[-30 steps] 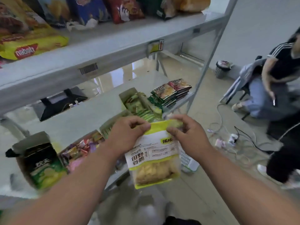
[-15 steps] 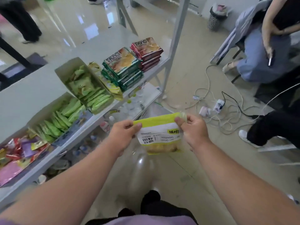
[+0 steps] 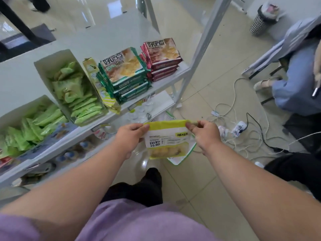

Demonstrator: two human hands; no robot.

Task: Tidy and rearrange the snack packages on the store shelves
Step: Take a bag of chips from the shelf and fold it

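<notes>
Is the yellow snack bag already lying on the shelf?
No, the yellow snack bag hangs above the floor, pinched at its top corners by the left hand and right hand.

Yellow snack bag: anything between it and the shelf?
Nothing visible. Left hand and right hand pinch the yellow snack bag by its top corners in open air beside the shelf; no clear destination visible.
</notes>
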